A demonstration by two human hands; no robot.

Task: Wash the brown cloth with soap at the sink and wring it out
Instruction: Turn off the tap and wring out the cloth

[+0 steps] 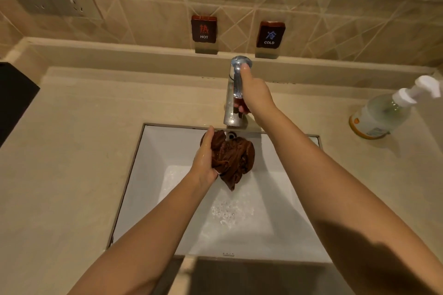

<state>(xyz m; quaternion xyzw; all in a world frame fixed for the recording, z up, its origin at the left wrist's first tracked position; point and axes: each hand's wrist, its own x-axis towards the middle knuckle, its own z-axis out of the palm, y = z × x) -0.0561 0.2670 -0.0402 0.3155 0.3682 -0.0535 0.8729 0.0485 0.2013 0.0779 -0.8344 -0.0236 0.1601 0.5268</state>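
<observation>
One sodden brown cloth [233,158] is hanging bunched at frame centre over the sink [153,175], the left grip [205,160] curling round its left side; likely soft, water-heavy and slippery, it is wanting a hold around its thick middle. Right grip [255,96] is wrapping the tap [233,84]; soap bottle [381,112] is standing right on the beige bench [72,151]

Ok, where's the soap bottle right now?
Head view, far right: the soap bottle sits on the counter, right of the faucet that the right hand grips, past the sink where the left hand holds the brown cloth.
</observation>
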